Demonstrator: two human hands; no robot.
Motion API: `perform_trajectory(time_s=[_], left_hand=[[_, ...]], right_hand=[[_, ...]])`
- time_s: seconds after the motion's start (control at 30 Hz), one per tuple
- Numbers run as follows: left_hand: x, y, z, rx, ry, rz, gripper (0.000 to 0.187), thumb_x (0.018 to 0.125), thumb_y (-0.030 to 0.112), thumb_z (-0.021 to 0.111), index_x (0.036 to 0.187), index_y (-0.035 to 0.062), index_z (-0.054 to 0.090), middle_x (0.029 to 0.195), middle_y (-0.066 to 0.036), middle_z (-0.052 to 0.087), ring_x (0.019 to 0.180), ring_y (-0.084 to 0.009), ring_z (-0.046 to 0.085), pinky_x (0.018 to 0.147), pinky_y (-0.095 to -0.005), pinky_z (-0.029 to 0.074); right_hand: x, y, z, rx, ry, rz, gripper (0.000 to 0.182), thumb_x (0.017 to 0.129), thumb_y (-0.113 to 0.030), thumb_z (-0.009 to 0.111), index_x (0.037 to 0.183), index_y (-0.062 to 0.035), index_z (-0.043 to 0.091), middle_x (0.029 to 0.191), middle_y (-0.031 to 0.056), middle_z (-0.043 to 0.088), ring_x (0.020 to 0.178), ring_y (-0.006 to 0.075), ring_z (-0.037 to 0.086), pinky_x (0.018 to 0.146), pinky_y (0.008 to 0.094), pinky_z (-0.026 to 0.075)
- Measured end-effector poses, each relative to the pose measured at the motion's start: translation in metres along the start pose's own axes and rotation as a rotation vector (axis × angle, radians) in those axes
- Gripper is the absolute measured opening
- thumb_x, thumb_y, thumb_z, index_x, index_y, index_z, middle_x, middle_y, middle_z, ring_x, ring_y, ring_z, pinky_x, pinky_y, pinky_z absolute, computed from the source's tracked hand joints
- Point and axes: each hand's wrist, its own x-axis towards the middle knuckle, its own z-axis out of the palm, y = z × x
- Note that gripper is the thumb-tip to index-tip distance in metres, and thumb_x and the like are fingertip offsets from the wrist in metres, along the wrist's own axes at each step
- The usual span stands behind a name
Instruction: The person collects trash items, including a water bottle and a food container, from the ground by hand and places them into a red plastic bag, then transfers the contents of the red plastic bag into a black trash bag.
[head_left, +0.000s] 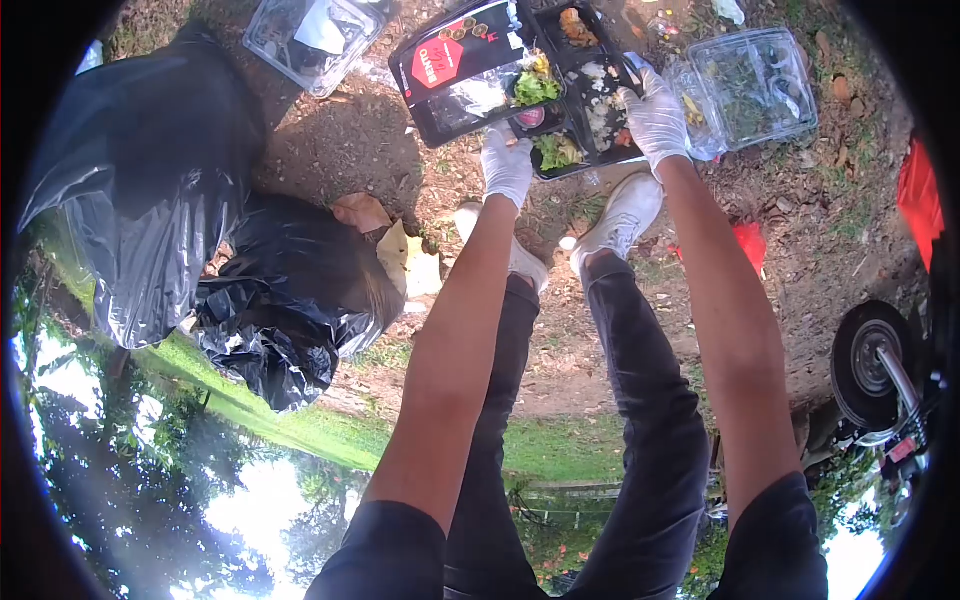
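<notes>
A black compartment bento box (574,60) is held low over the ground, with rice (600,115), lettuce (558,152) and other food scraps in it. Its lid (410,75), bearing a red label, lies folded out to the left, with a clear window and more greens at its right end. My left hand (507,165), in a white glove, is closed on the near edge where lid and tray meet; some fingers are hidden beneath. The gloved right hand (657,120) grips the tray's right edge, thumb on the inside.
Black garbage bags (150,170) (300,270) stand at the left. Clear plastic containers lie on the ground at upper left (285,45) and upper right (755,90). Red plastic (748,245) lies near my shoes (625,215). A wheel (870,365) shows at the right.
</notes>
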Motion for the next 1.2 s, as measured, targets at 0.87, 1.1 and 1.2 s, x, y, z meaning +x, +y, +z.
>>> perform_trajectory(time_s=[0.87, 1.1, 1.2], left_hand=[[-0.204, 0.322, -0.026, -0.314, -0.266, 0.152, 0.039, 0.102, -0.003, 0.062, 0.141, 0.0006, 0.056, 0.135, -0.01, 0.065, 0.123, -0.0165, 0.06, 0.111, -0.0335, 0.045], [-0.245, 0.399, -0.052, -0.282, -0.219, 0.35, 0.052, 0.104, 0.003, 0.064, 0.153, 0.001, 0.046, 0.135, -0.013, 0.062, 0.123, -0.0168, 0.059, 0.11, -0.0337, 0.046], [-0.285, 0.461, -0.086, -0.202, -0.182, 0.406, 0.062, 0.105, 0.005, 0.065, 0.16, 0.0027, 0.039, 0.137, -0.014, 0.062, 0.126, -0.0178, 0.059, 0.11, -0.0354, 0.046]], right_hand=[[-0.25, -0.095, -0.203, 0.773, 0.381, -0.188, 0.025, 0.109, -0.007, 0.061, 0.133, -0.0033, 0.061, 0.121, 0.001, 0.068, 0.105, 0.0085, 0.059, 0.095, 0.0263, 0.049], [-0.304, -0.138, -0.22, 0.988, 0.406, -0.154, 0.026, 0.108, -0.007, 0.062, 0.134, -0.0029, 0.063, 0.12, 0.0009, 0.069, 0.104, 0.0081, 0.06, 0.094, 0.0264, 0.049], [-0.347, -0.187, -0.237, 1.019, 0.415, -0.2, 0.027, 0.107, -0.006, 0.063, 0.133, -0.0023, 0.063, 0.121, 0.0012, 0.069, 0.106, 0.0081, 0.06, 0.095, 0.0264, 0.05]])
